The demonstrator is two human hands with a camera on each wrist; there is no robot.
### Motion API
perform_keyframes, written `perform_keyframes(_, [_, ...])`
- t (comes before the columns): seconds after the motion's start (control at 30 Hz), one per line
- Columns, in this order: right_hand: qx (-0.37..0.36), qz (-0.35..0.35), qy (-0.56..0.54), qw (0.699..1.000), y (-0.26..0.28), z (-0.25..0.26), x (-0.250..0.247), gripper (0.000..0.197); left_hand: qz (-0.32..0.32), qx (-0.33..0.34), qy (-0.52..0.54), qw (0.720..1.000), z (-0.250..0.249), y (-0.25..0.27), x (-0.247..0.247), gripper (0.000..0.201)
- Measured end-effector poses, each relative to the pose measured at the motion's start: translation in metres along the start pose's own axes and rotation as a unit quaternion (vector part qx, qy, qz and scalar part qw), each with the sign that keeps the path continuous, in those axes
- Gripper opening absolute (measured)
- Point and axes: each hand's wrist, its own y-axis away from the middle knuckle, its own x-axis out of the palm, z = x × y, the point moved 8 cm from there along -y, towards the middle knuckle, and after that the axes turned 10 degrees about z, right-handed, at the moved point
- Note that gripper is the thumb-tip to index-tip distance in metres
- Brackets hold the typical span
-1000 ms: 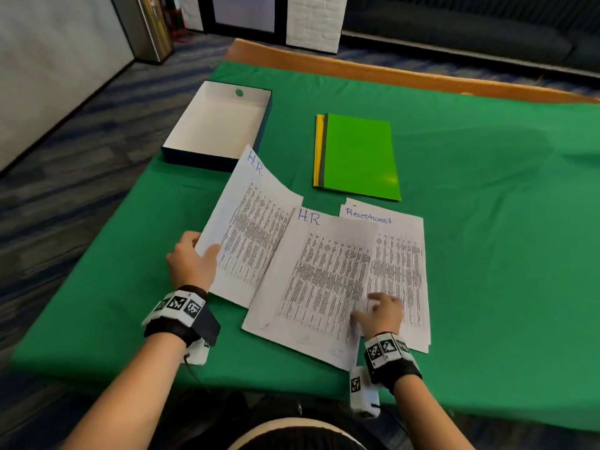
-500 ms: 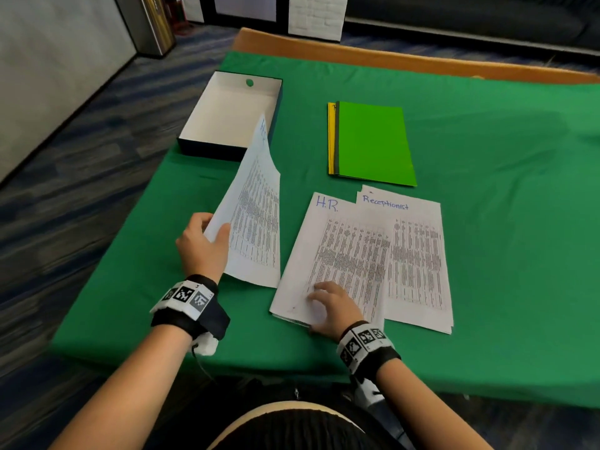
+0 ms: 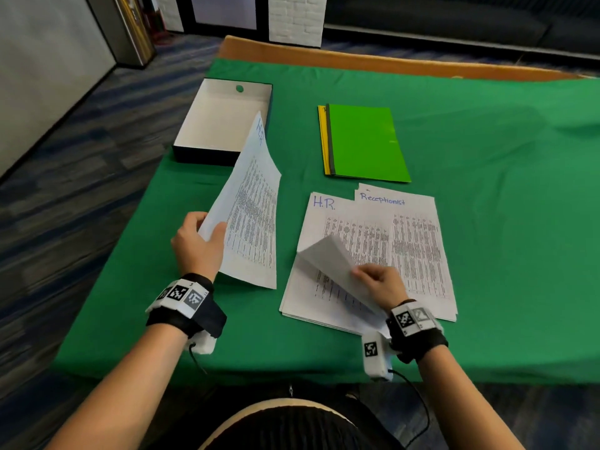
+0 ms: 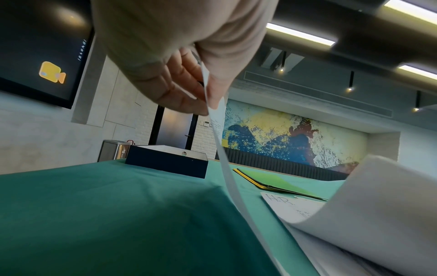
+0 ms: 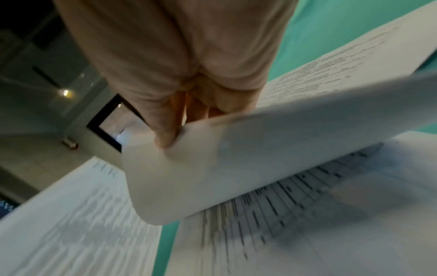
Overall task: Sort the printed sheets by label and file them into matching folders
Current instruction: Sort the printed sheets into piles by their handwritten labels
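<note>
My left hand [image 3: 198, 241] pinches the near left edge of a printed sheet labelled H.R. [image 3: 251, 216], which stands tilted up off the green cloth; its thin edge [image 4: 227, 164] shows in the left wrist view. My right hand [image 3: 378, 282] pinches the near left corner of the top H.R. sheet [image 3: 328, 258] and curls it up off the stack [image 3: 350, 241]. That curled corner [image 5: 212, 168] fills the right wrist view. A Receptionist sheet [image 3: 415, 238] lies on the right, partly under the H.R. sheets. A green folder [image 3: 365, 142] lies beyond, on top of a yellow one [image 3: 322, 141].
An open dark box with a white inside [image 3: 220, 121] stands at the back left of the table, just beyond the lifted sheet. Green cloth [image 3: 506, 206] covers the table, and its near edge runs just in front of my wrists.
My left hand has swung its H.R. sheet away from the stack and tilted it up. My right hand went from resting flat on the stack to pinching and lifting the top sheet's corner.
</note>
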Motion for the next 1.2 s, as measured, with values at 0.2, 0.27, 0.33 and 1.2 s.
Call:
perform_keyframes(0.2, [-0.031,-0.113,-0.172,0.978,0.025,0.021,-0.048,0.012,-0.014,0.006,0.004,1.000,-0.002,-0.003,-0.004,0.021])
perform_keyframes(0.27, [-0.017,-0.108,-0.194,0.975,0.022,0.016,-0.052,0.011,-0.013,0.007,0.007,1.000,-0.004,-0.004,-0.003,0.021])
perform_keyframes(0.33, [0.009,-0.106,-0.217,0.970,0.016,0.005,-0.050,0.007,-0.012,0.006,0.009,1.000,-0.005,-0.004,-0.003,0.021])
perform_keyframes(1.2, [-0.255,-0.429,-0.018,0.866,0.068,0.082,-0.160,0.026,-0.025,0.124,0.010,0.992,-0.072,-0.015,-0.008,0.020])
